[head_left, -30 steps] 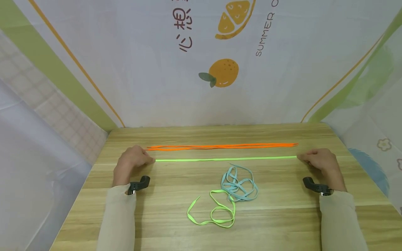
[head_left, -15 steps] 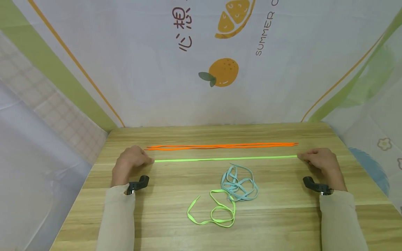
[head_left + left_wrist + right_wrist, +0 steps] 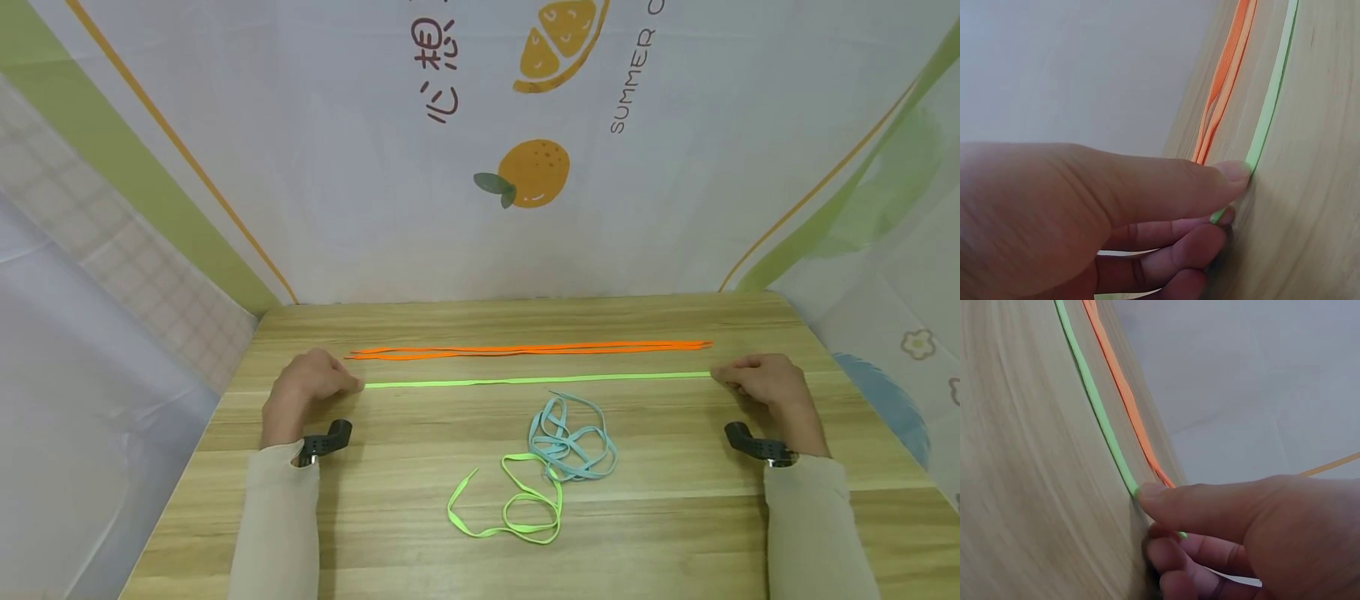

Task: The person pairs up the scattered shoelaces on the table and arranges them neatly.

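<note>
A lime green shoelace point(image 3: 525, 381) runs straight across the table between both hands. My left hand point(image 3: 303, 387) pinches its left end between thumb and fingers; in the left wrist view a short green tip point(image 3: 1217, 216) pokes out below the thumb. At the other end my right hand point(image 3: 768, 387) pinches the lace the same way, and in the right wrist view its tip point(image 3: 1182, 535) shows past the fingers. Parallel to it and farther back lie orange shoelaces point(image 3: 525, 350), stretched out lengthwise. Their ends come close beside each hand.
Nearer the front, a loosely tangled light blue shoelace point(image 3: 573, 450) lies on the wooden table point(image 3: 405, 550). Another lime green shoelace point(image 3: 513, 529) curls beside it, its upper right part meeting the blue one. A printed white cloth point(image 3: 360, 208) hangs behind the table.
My left hand has shifted slightly to the left, along with the green shoelace's left end. The right hand has hardly moved, and the other laces lie as before.
</note>
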### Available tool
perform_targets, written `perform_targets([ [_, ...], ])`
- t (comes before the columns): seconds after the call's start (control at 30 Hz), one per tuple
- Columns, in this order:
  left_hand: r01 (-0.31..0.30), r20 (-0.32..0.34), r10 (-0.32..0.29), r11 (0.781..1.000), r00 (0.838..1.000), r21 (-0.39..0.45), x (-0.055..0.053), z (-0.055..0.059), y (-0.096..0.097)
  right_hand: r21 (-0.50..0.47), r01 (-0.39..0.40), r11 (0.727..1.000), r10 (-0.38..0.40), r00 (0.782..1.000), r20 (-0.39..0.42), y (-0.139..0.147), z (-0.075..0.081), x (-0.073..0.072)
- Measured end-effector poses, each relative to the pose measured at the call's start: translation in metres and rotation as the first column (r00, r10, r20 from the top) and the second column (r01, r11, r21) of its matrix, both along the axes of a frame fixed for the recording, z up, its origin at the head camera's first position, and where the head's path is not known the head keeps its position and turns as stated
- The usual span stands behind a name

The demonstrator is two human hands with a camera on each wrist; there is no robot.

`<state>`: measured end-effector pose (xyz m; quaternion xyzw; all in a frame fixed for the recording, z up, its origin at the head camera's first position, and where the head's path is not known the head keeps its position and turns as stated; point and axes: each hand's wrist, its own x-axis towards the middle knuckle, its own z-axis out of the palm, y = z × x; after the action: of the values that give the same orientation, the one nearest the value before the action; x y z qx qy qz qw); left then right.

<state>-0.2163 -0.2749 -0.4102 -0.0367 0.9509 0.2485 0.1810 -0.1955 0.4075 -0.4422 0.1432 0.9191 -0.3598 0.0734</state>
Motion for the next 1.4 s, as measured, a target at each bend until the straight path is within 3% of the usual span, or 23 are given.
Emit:
perform_targets([
  [0.27,-0.016,0.003,0.016,1.0,1.0,0.01,0.001,0.002,-0.003,0.002,-0.002,1.0,0.002,1.0,-0.005,0.001,-0.001,0.0],
  [0.53,0.004,-0.028,-0.005,1.0,1.0,-0.014,0.005,0.013,-0.002,0.005,-0.013,1.0,0.013,1.0,-0.022,0.002,0.002,0.002],
  [0.73,0.05,-0.075,-0.046,0.997,0.996,0.064,0.01,0.026,0.006,0.12,-0.065,0.991,0.072,0.996,-0.056,0.003,0.014,0.005],
  [0.87,0.089,-0.116,-0.076,0.99,0.99,0.11,0.014,0.036,0.013,0.133,-0.08,0.988,0.092,0.992,-0.087,-0.004,0.024,0.004],
  [1.1,0.219,-0.191,-0.179,0.952,0.965,0.212,0.027,0.059,0.034,0.126,-0.153,0.98,0.172,0.973,-0.155,-0.034,0.048,0.004],
  [1.4,0.347,-0.201,-0.298,0.892,0.933,0.29,0.045,0.078,0.08,0.188,-0.296,0.936,0.338,0.904,-0.261,-0.096,0.072,0.008],
])
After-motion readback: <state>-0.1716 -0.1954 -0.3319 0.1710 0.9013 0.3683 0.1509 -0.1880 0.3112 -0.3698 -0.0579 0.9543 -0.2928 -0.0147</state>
